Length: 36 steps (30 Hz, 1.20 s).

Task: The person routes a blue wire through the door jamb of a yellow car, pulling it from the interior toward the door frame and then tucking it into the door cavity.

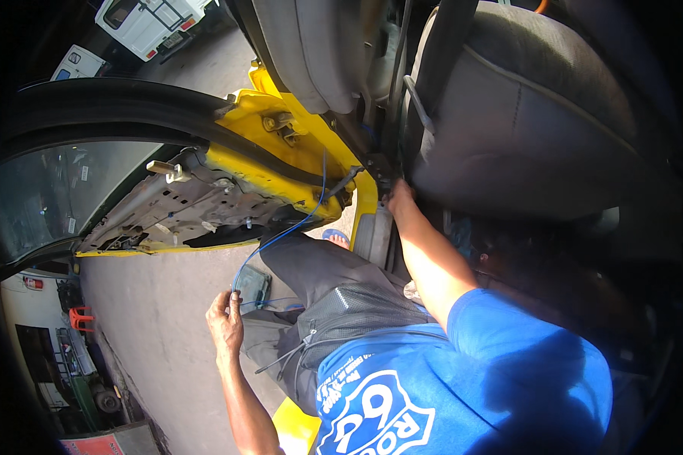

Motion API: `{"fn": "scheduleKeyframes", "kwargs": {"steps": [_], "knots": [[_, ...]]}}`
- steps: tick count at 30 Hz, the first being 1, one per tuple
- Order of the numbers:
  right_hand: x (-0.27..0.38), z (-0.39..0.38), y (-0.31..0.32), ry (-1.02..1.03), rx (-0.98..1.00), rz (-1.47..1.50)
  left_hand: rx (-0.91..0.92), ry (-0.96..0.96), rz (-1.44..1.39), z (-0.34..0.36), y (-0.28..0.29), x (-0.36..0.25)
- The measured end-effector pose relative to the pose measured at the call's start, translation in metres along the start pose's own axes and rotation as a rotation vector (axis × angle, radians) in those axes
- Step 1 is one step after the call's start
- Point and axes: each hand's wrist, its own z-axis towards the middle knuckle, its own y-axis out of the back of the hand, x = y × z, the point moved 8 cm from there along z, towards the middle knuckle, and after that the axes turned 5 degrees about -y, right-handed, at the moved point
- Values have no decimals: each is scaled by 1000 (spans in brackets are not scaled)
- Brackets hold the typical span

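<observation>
My left hand (225, 318) pinches a thin blue wire (279, 233), which runs up to the yellow door frame (319, 129); a loop of it also hangs below my hand. Beside it is the open yellow door, its inner metal panel (182, 208) exposed without trim. My right hand (398, 195) reaches into the shadowed lower door opening, beside the grey seat (508, 114); its fingers are too hidden to tell what they touch. A black rubber boot (350, 178) bridges the door and body. A dark green case (253, 290) lies on the ground behind my leg.
The door's glass (68, 189) and black window frame extend left. White vans (148, 26) are parked at the upper left. An orange plastic chair (82, 318), a red extinguisher (33, 283) and clutter line the wall at lower left. My sandalled foot (335, 236) shows below the door.
</observation>
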Motion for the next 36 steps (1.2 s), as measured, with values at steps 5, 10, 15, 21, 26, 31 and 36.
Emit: {"fn": "scheduleKeyframes", "kwargs": {"steps": [5, 10, 15, 21, 26, 31, 36], "knots": [[0, 13, 6, 110, -67, -185, 45, -49, -68, 16, -13, -42], [3, 16, 15, 213, -130, -368, 86, -100, -144, 19, -21, -92], [8, -1, 11, 194, -144, -446, 180, 24, -203, 24, -36, -97], [8, -23, 18, 103, -25, -490, 174, 66, -114, 46, -56, -72], [9, 0, 26, 273, -120, -629, 145, 19, -218, 53, -55, -86], [8, 10, 53, 313, -90, -482, 179, 37, -68, 61, -50, -87], [-2, 27, 66, 281, -77, -455, 100, 6, 110, 72, -37, -60]]}}
